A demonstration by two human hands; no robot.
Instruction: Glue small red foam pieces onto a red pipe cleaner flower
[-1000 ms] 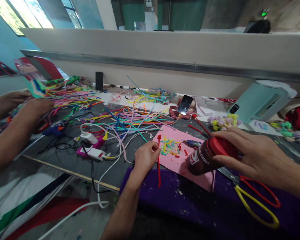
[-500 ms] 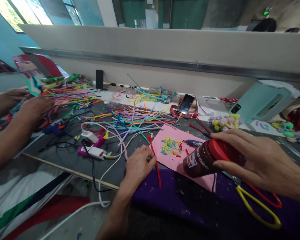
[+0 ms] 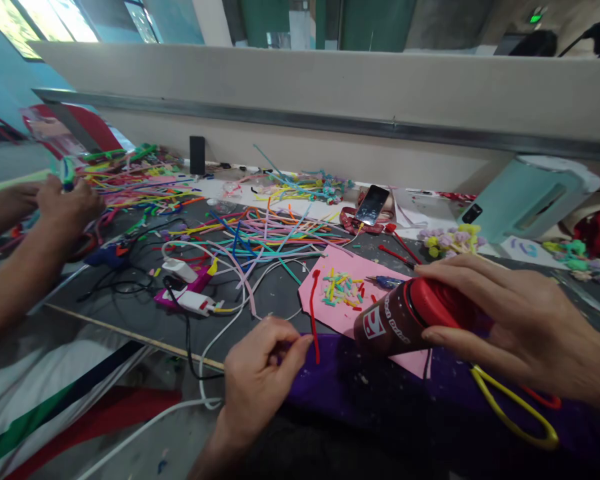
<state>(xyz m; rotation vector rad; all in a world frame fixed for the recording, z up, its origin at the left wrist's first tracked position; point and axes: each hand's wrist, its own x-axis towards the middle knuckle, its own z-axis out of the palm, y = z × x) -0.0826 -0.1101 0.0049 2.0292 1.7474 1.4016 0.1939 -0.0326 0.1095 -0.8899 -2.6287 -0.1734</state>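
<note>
My right hand (image 3: pixel 510 320) is wrapped round the red lid of a dark bottle (image 3: pixel 390 320), which tilts over the near part of a pink sheet (image 3: pixel 335 261). My left hand (image 3: pixel 265 373) has its thumb and fingers pinched together beside a red pipe cleaner (image 3: pixel 315 313); whether anything is between the fingertips is too small to tell. The red stem lies across the sheet's left edge onto purple cloth (image 3: pixel 325 387). Small cut pieces (image 3: pixel 341 289) in yellow, green and red lie on the sheet, next to a blue-handled tool (image 3: pixel 385 283).
Yellow-handled scissors (image 3: pixel 515 413) lie below my right hand. A power strip (image 3: pixel 185 293) with cables is at the left, beyond it a co-worker's hands (image 3: pixel 70 200). Pipe cleaners (image 3: pixel 270 233), a phone (image 3: pixel 373 205) and a pale green container (image 3: pixel 530 200) stretch along the back.
My left hand has moved down and toward me, off the red stem, which now lies free. My right hand and the bottle have shifted slightly left.
</note>
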